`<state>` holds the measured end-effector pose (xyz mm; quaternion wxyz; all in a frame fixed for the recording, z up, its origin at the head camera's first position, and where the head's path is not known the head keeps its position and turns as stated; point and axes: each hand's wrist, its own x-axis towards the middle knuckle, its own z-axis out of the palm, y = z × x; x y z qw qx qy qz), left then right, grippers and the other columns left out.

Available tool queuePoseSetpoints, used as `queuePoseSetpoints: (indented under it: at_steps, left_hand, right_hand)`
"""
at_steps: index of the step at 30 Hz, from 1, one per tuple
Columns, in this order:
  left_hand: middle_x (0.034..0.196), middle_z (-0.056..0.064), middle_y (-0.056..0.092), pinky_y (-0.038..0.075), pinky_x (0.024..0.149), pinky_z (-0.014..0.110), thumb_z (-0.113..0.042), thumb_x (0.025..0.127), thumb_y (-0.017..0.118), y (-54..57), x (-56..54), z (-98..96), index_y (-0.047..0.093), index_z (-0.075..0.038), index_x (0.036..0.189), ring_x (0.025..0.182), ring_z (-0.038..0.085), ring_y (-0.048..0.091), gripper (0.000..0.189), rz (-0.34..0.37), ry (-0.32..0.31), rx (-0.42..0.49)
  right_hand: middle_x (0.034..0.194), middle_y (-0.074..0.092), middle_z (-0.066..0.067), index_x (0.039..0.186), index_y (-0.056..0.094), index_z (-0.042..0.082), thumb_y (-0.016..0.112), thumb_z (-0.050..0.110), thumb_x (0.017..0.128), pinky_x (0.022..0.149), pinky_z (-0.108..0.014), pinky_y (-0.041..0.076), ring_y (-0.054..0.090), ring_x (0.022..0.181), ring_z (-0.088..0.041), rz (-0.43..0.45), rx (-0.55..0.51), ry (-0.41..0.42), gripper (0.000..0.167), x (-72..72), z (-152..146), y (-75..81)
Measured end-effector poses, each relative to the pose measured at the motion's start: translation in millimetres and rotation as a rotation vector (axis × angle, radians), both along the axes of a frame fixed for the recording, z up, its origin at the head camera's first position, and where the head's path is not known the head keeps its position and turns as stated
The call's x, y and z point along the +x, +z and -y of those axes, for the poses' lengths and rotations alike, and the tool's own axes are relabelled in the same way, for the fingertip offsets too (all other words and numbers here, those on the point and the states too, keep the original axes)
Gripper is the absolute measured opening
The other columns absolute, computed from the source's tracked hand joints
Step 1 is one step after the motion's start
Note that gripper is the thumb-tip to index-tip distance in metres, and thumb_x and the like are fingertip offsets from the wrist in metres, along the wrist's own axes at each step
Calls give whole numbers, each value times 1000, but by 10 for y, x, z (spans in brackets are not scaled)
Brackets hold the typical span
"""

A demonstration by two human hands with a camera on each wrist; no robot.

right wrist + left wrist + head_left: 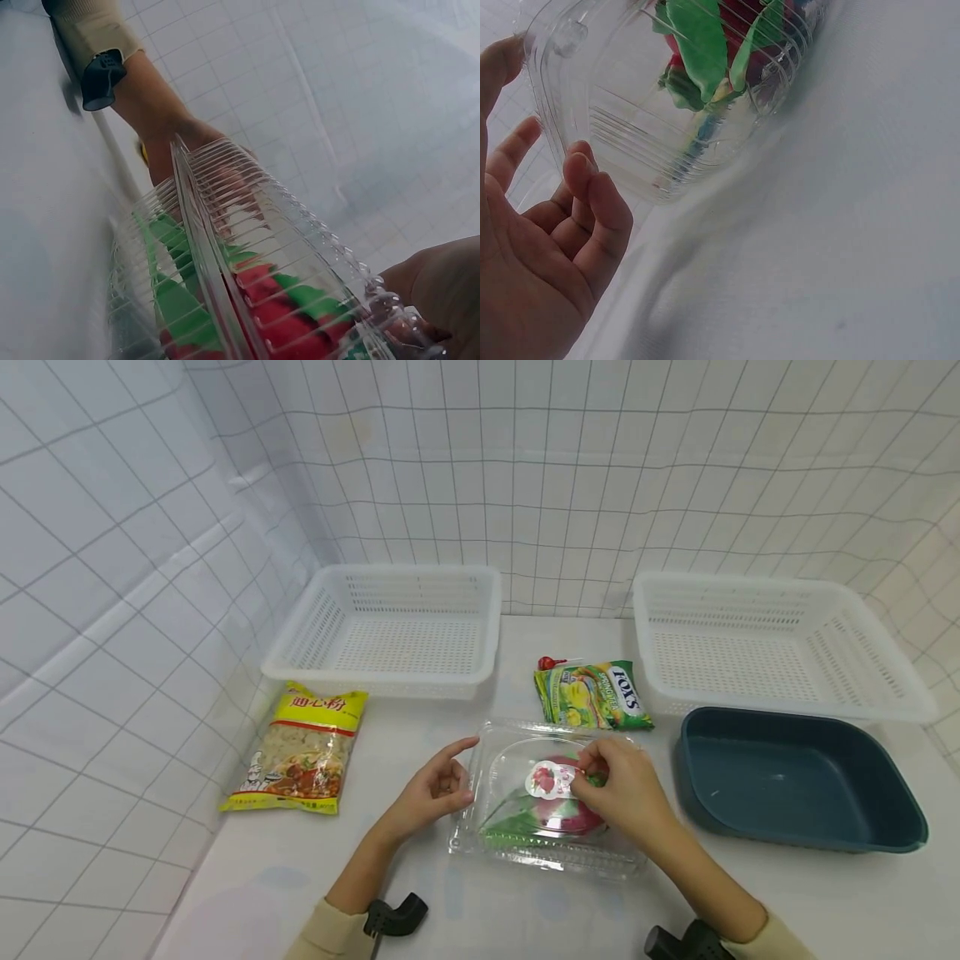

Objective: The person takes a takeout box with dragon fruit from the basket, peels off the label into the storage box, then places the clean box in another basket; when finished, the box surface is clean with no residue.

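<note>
In front of me lies a clear plastic clamshell box (491, 777) with a lid, holding a red and green item (517, 817) that looks like a dragon fruit. A white oval label (542, 779) with a red fruit picture sits on the lid. My right hand (630, 789) is over the lid, thumb and fingertips pinching the label's right edge. At the box's left side is my left hand (433, 789), its index finger stretched along the rim and thumb near the side. The left wrist view shows fingertips against the clear rim (544, 112).
A yellow pasta bag (303, 747) lies at left. Behind the box are green FOX'S candy bags (592, 693) and a small red item (547, 662). White baskets stand at back left (468, 681) and back right (892, 668). A dark blue tub (795, 785) is at right.
</note>
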<state>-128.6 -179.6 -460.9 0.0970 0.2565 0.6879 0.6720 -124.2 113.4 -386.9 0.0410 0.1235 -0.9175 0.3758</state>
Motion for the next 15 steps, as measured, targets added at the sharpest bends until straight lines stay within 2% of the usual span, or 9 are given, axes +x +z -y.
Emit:
queuePoseSetpoints:
  at_steps: [2, 8, 15]
  left_hand:
    - [88, 7, 49, 46, 62, 18, -9, 91, 67, 0, 4, -2, 31, -2, 149, 69, 7, 51, 68, 17, -3, 5]
    - [92, 9, 48, 47, 57, 20, -9, 92, 66, 4, 21, -8, 32, -4, 149, 56, 11, 53, 67, 70, -8, 13]
    - [96, 10, 47, 47, 56, 21, -13, 92, 67, 36, 37, -16, 41, -2, 143, 54, 10, 50, 59, 91, 22, -26]
  right_hand:
    - [77, 54, 0, 85, 61, 9, 71, 3, 76, 62, -27, 44, 49, 71, -15, -11, -27, 3, 15, 6, 16, -2]
    - [77, 56, 1, 88, 67, 8, 68, -2, 78, 64, -25, 48, 52, 71, -13, -56, -78, 11, 14, 22, 34, -27]
    - [77, 58, 3, 88, 72, 8, 71, -2, 78, 59, -23, 47, 52, 69, -13, -124, -93, 3, 13, 53, 27, -26]
